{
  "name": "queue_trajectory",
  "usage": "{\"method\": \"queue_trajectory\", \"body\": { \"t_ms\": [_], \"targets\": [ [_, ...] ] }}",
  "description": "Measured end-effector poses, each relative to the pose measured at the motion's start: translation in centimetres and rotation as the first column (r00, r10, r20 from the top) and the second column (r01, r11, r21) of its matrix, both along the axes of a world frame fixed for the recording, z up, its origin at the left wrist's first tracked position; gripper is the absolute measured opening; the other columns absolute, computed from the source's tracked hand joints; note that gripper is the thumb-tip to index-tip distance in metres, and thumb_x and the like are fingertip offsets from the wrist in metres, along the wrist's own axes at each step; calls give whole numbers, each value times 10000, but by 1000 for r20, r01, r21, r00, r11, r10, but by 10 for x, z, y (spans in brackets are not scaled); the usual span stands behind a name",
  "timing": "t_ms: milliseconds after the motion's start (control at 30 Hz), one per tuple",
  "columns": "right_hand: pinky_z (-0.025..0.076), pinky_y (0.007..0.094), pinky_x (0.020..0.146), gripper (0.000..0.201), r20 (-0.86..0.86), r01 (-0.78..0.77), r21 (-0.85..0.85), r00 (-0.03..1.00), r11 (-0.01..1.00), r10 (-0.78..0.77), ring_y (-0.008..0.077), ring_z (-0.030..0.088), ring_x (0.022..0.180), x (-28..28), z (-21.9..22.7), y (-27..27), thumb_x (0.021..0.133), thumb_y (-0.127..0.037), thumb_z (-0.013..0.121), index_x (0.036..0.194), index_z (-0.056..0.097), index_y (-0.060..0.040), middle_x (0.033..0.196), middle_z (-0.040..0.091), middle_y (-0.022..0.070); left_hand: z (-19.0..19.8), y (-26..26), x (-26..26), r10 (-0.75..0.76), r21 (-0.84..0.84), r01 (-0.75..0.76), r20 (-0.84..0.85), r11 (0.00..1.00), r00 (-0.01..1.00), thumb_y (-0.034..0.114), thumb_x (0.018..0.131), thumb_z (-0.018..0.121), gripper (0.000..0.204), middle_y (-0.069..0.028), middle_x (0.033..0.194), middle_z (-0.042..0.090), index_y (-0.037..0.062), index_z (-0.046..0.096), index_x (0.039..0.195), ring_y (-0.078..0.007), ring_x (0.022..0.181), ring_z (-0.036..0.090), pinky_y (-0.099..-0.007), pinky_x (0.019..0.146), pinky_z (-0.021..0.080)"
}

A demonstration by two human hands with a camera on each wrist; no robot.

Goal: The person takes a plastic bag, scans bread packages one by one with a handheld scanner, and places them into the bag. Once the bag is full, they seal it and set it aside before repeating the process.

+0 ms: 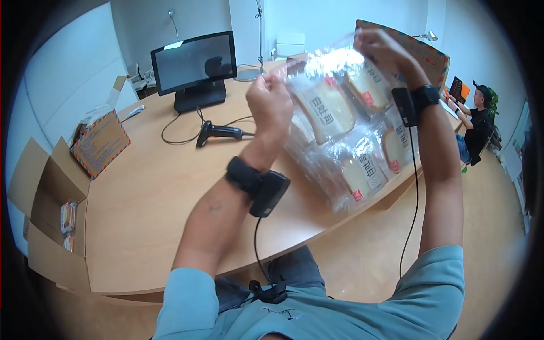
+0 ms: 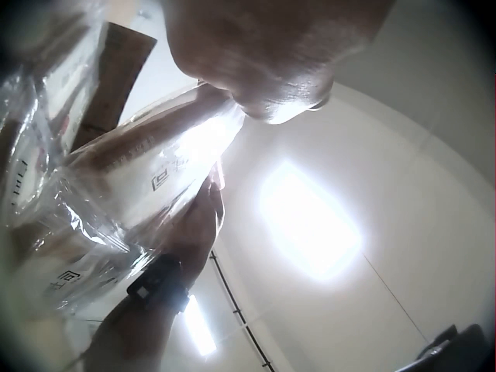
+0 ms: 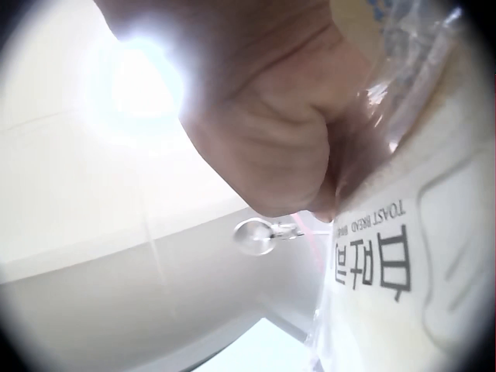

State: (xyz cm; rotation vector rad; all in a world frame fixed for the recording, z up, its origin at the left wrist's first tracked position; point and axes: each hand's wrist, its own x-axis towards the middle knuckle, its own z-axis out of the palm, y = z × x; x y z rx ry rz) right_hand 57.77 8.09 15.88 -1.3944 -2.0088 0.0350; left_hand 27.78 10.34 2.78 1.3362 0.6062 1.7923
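A large clear plastic bag (image 1: 310,161) hangs between my hands, tilted over the table's right side. Several individually wrapped slices of toast bread (image 1: 325,112) show through it, printed with dark lettering and red marks. My left hand (image 1: 271,107) grips the bag's upper left edge with curled fingers. At the opposite upper corner, my right hand (image 1: 386,50) pinches the plastic. In the right wrist view, a bread wrapper (image 3: 387,287) reading "TOAST BREAD" lies close under the curled right hand (image 3: 271,147). The left wrist view has the bag stretched below the left hand (image 2: 271,58), glare covering part of it.
A monitor (image 1: 195,62) and a barcode scanner (image 1: 218,132) with its cable stand on the table (image 1: 153,198). To the left, an open cardboard box (image 1: 42,218) holds some packages, beside a striped-edge brown envelope (image 1: 102,144). A seated person (image 1: 479,122) is at far right.
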Motion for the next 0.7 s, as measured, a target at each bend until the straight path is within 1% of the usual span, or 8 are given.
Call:
{"method": "queue_trajectory", "body": {
  "t_ms": [67, 100, 133, 333, 400, 567, 633, 700],
  "targets": [
    [470, 270, 613, 88, 32, -16, -146, 999, 989, 21, 81, 557, 698, 44, -31, 43, 898, -90, 610, 943, 653, -28, 812, 624, -23, -28, 26, 20, -14, -73, 12, -30, 997, 999, 170, 985, 574, 244, -92, 717, 655, -60, 639, 933, -129, 633, 592, -308, 569, 484],
    [485, 278, 639, 89, -77, 65, -213, 994, 975, -83, 106, 585, 736, 29, -46, 36, 865, -77, 627, 911, 659, -7, 834, 656, -1, -40, 37, 28, -32, -155, 23, -60, 988, 998, 172, 979, 578, 246, -114, 728, 668, -59, 640, 924, -139, 651, 615, -313, 586, 494],
    [483, 272, 649, 102, 114, 294, -109, 953, 950, -282, 105, 585, 750, 11, -58, 37, 853, -72, 628, 910, 658, 8, 813, 653, 17, -45, 42, 31, -31, -151, 21, -61, 988, 998, 172, 979, 578, 246, -114, 728, 668, -59, 640, 924, -139, 651, 615, -313, 586, 494],
    [508, 340, 778, 109, -26, 145, -262, 987, 954, -157, 192, 634, 889, -5, -101, 70, 859, 12, 559, 879, 665, 22, 925, 694, 110, -75, 89, 36, 212, -51, -265, -465, 963, 859, 159, 912, 571, 242, -186, 827, 707, -61, 669, 930, -267, 768, 692, -368, 731, 531],
    [506, 357, 827, 202, 150, 200, -151, 973, 968, -178, 215, 665, 878, -4, -115, 89, 886, -60, 579, 999, 725, 22, 966, 729, 140, -83, 98, 36, 203, -61, -264, -486, 963, 850, 172, 911, 574, 251, -194, 871, 715, -58, 666, 952, -293, 819, 699, -378, 770, 529],
    [520, 417, 824, 213, 335, 291, -147, 914, 945, -229, 349, 687, 912, -17, -120, 67, 898, -96, 584, 1016, 720, 19, 981, 709, 229, -99, 101, 32, 129, -131, -233, -537, 964, 834, 201, 901, 574, 323, -248, 1095, 682, -18, 628, 1133, -409, 1036, 649, -467, 927, 494],
    [524, 451, 823, 205, 369, 260, 42, 893, 965, -257, 411, 660, 971, -21, -116, 53, 911, -117, 568, 1045, 629, 26, 1005, 702, 219, -107, 102, 30, 308, -32, -368, -483, 929, 820, 239, 917, 570, 513, -295, 1283, 580, -64, 497, 1324, -429, 1216, 547, -458, 1056, 408],
    [523, 455, 832, 243, 432, 291, 74, 853, 954, -294, 413, 662, 957, -30, -110, 42, 922, -139, 567, 1079, 652, 25, 996, 699, 234, -101, 88, 19, 231, -93, -296, -422, 951, 877, 262, 931, 561, 574, -312, 1336, 525, -95, 438, 1364, -431, 1261, 506, -451, 1084, 379]
  ]
}}
